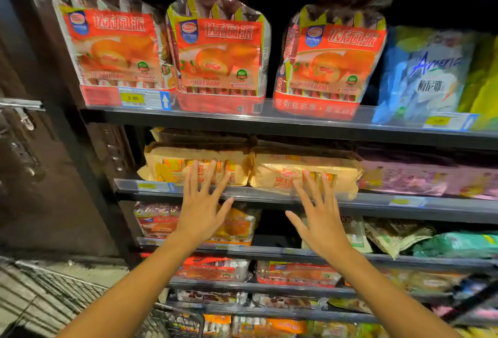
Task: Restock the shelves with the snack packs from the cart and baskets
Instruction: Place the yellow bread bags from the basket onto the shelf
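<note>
Two tan-yellow snack packs lie side by side on the second shelf (269,197): the left pack (172,159) and the right pack (285,165). My left hand (202,202) reaches up with straight, spread fingers whose tips touch the left pack's front. My right hand (320,216) is likewise spread flat, fingertips against the right pack's front. Neither hand holds anything. Above, three big red-orange cake packs (221,51) stand on the top shelf.
A blue-white bag (428,73) stands at the top right. Pink packs (404,178) lie right of the tan ones. Lower shelves hold several more snack packs (296,273). A wire cart (172,321) sits at the bottom left beside a dark wall panel (40,175).
</note>
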A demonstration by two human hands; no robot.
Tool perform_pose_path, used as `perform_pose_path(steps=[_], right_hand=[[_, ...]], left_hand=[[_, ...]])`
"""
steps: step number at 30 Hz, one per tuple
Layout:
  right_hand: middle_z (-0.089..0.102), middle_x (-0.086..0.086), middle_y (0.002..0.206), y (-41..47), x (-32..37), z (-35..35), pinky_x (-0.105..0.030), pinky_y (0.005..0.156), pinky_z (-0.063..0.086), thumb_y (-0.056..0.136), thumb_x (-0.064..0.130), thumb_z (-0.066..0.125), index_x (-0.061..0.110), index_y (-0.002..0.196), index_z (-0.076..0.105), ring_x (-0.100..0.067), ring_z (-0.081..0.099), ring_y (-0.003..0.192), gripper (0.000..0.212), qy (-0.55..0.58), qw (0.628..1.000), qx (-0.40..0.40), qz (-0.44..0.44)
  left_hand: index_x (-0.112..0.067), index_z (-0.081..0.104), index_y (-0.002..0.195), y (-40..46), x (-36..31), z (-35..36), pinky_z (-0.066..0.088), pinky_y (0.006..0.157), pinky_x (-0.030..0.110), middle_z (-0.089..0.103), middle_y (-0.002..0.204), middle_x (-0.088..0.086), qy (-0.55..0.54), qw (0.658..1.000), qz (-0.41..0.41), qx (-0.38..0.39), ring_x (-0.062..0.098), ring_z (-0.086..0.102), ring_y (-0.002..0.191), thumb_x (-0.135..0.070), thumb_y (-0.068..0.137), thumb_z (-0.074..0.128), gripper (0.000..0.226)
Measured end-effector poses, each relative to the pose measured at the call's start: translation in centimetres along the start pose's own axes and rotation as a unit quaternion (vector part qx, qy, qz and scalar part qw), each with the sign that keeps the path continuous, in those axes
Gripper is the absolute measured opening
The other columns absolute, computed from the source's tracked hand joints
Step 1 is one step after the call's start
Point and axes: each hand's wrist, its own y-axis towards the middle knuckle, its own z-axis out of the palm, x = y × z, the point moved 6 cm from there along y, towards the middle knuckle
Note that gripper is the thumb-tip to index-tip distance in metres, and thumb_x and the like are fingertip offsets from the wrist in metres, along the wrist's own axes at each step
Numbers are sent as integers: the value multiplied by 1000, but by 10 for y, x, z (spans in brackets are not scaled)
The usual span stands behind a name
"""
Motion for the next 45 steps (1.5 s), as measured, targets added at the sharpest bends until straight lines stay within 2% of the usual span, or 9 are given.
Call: perform_pose_path(steps=[4,9,13,20,24,29,35,41,45], right_hand=[[5,8,169,-8,-3,-18,-46,125,9,102,53,44,28,160,20,-17,-7,156,68,74,997,-6,-35],[20,6,166,-14,-1,-20,-43,125,17,104,50,45,25,155,35,-16,9,155,58,110,988,-4,-104],[21,8,165,-20,-3,-17,-42,125,19,103,53,42,29,156,32,-16,11,155,59,136,979,32,-150],[26,8,163,-40,-28,-24,-43,125,21,102,50,47,29,156,33,-16,18,153,59,186,951,73,-235],[28,9,162,-57,-29,-18,-43,123,24,102,50,47,28,154,35,-17,20,152,58,208,930,109,-284],[36,6,158,-95,-3,-9,-43,122,27,101,49,48,26,154,38,-20,27,149,58,242,898,154,-334],[38,9,156,-165,79,-16,-43,119,31,100,54,48,27,152,39,-16,30,147,60,263,839,199,-432],[34,9,159,-272,172,-29,-34,123,22,99,55,49,29,154,36,-16,25,149,62,252,781,256,-510],[35,6,160,-363,231,-36,-38,123,24,98,58,48,29,155,35,-17,26,149,64,226,742,291,-560]], left_hand=[[-31,27,159,-12,10,-16,11,124,59,7,170,1,-55,998,12,-3,31,-6,156,-56,103,33,62],[-24,31,158,-44,13,-38,17,125,54,14,169,0,-30,999,21,23,27,6,157,-53,103,36,62],[-23,47,150,-82,3,-52,25,121,57,28,165,1,23,997,-26,74,29,22,152,-59,101,28,64],[-29,40,154,-146,-61,-79,23,123,51,33,162,-1,46,990,-92,96,28,28,150,-57,100,38,61],[-26,45,151,-195,-98,-92,28,120,54,38,159,1,52,977,-167,122,30,33,147,-61,99,33,64],[-32,37,154,-269,-132,-116,17,125,47,29,164,-4,60,948,-261,171,25,23,151,-67,96,24,69],[-33,31,157,-398,-161,-153,8,126,45,20,167,-4,75,899,-378,206,26,13,154,-70,94,15,75],[-26,50,147,-559,-199,-191,31,116,54,44,156,4,83,851,-486,182,36,38,144,-63,94,34,67],[-23,54,145,-685,-237,-214,30,117,49,49,153,5,99,806,-554,186,36,45,140,-63,95,42,65]])
